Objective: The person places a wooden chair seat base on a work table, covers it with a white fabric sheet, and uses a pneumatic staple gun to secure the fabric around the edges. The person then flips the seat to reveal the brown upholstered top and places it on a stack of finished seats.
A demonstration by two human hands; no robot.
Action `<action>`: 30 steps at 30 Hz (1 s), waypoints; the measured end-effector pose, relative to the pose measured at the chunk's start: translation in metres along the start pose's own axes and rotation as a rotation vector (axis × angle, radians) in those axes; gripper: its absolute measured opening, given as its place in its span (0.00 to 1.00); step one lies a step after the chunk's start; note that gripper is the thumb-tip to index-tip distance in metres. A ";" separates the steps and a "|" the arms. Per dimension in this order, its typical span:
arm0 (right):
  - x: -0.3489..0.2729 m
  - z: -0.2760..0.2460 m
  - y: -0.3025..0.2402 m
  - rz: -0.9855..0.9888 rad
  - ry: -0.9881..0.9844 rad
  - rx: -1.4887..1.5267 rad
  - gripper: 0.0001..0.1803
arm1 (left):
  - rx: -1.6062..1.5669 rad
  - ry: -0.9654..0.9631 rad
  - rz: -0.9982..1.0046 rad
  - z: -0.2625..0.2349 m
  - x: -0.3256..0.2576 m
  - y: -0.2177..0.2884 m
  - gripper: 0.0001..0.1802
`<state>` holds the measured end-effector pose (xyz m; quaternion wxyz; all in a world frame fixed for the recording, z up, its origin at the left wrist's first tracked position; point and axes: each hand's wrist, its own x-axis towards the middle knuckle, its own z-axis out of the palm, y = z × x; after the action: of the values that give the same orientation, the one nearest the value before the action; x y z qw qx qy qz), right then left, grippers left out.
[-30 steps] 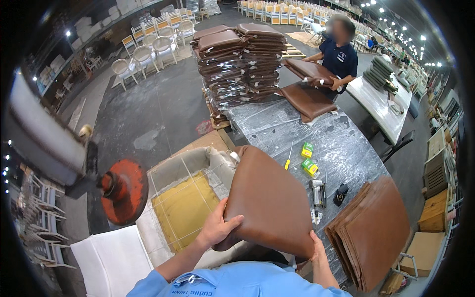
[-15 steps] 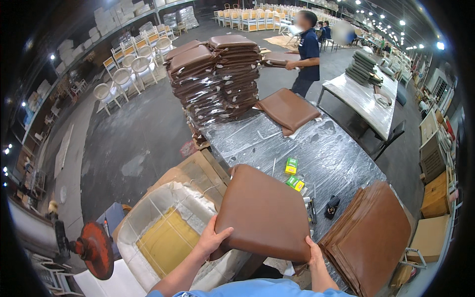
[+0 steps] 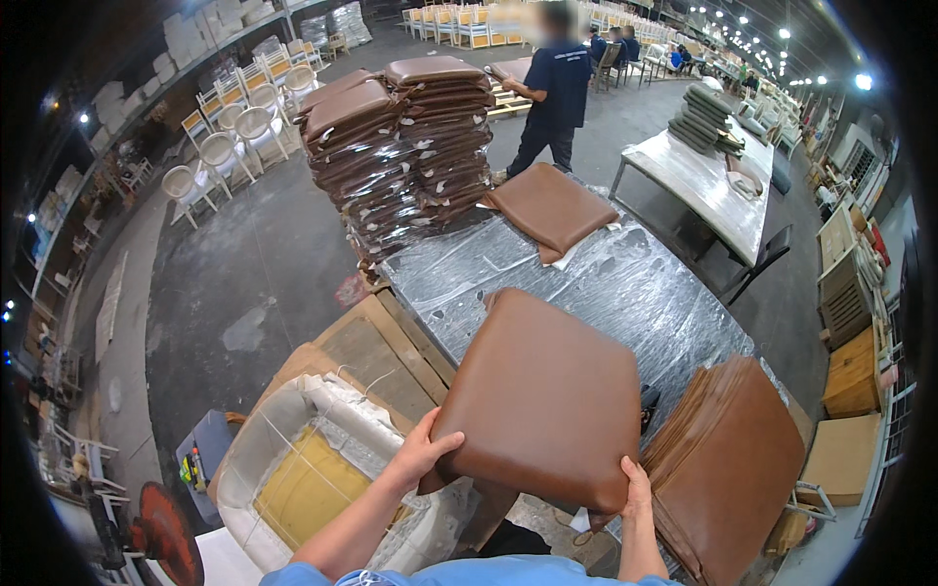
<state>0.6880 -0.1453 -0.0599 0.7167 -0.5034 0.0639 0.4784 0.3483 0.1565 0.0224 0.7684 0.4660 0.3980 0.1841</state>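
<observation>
A brown leather-like seat cushion [image 3: 542,396] is held up in front of me, tilted, over the near part of the plastic-covered table [image 3: 445,283]. My left hand [image 3: 427,454] grips its left near corner, thumb on top and fingers underneath. On the right near corner, my right hand [image 3: 633,490] has hold of the edge, with its other fingers partly hidden. Right of the cushion lies a stack of flat brown cover pieces [image 3: 733,459]. Farther along the table rests another brown cushion [image 3: 552,210], with white material showing at its edge.
Tall stacks of brown cushions [image 3: 391,146] wrapped in clear film stand at the far left. A person in dark clothing [image 3: 557,93] is beyond the table. Left of me are a white-padded frame with yellow webbing [image 3: 308,479] and a red round object [image 3: 168,535]. Another table [image 3: 703,190] holds dark green cushions.
The cushion has moved up and rightward in view, now covering the small green-and-yellow boxes. My hands keep their grip. The person beyond has shifted left and turned away.
</observation>
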 end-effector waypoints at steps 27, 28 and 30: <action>0.071 0.112 -0.069 -0.318 0.046 -0.227 0.41 | 0.992 0.534 0.597 -0.044 0.066 -0.047 0.13; 0.075 0.114 -0.069 -0.365 0.085 -0.232 0.41 | 1.001 0.523 0.596 -0.043 0.062 -0.048 0.12; 0.091 0.121 -0.075 -0.425 0.048 -0.228 0.42 | 1.020 0.500 0.592 -0.044 0.056 -0.051 0.08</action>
<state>0.7455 0.0034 -0.0044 0.7382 -0.5943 -0.0810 0.3088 0.3436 0.1931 -0.0576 0.2507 0.8064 0.4572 0.2792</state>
